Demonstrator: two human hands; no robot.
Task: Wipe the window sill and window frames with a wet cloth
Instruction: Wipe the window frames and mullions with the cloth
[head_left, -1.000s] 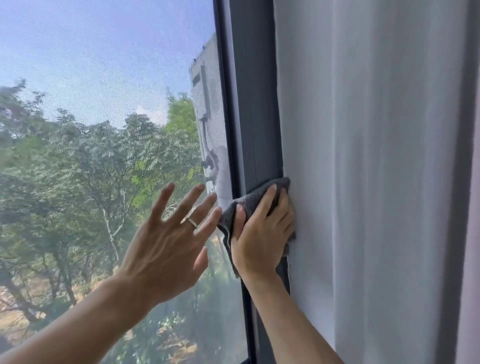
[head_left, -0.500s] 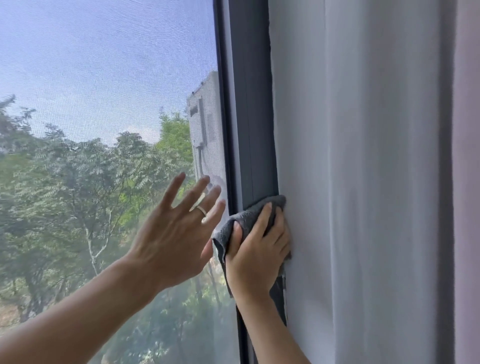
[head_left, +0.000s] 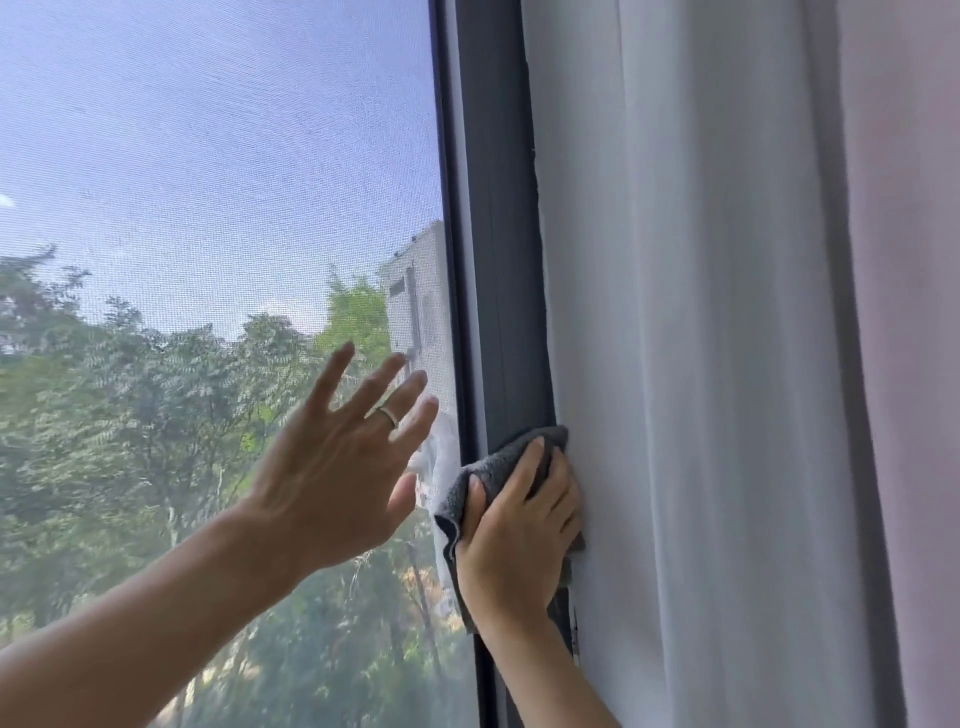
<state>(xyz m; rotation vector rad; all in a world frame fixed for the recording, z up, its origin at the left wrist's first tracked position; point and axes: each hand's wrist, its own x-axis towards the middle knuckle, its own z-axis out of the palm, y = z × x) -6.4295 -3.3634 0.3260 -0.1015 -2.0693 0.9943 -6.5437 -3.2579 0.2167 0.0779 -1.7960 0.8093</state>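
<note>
The window frame is a dark grey upright bar that runs from the top of the view down to the bottom, between the screened pane on the left and the white curtain on the right. The left edge of the curtain lies against the right edge of the frame all the way down, so on this side there is almost no free room. On the left side of the frame a narrow pale strip separates it from the pane.

The grey cloth is on the frame in the lower half of the view. The right hand presses it flat against the bar with fingers together and pointing up; the thumb lies on the left fold of the cloth. The top edge of the cloth shows above the fingertips and touches the curtain edge. A loose part of it hangs down at the left of the hand, over the edge of the pane.

The left hand is spread wide in front of the pane, fingers apart and straight, holding nothing. It has a ring on one finger. I cannot tell if the palm touches the pane. The two hands are near each other but apart.

Above the cloth the frame is bare up to the top. Through the pane trees and a building are visible outside.
</note>
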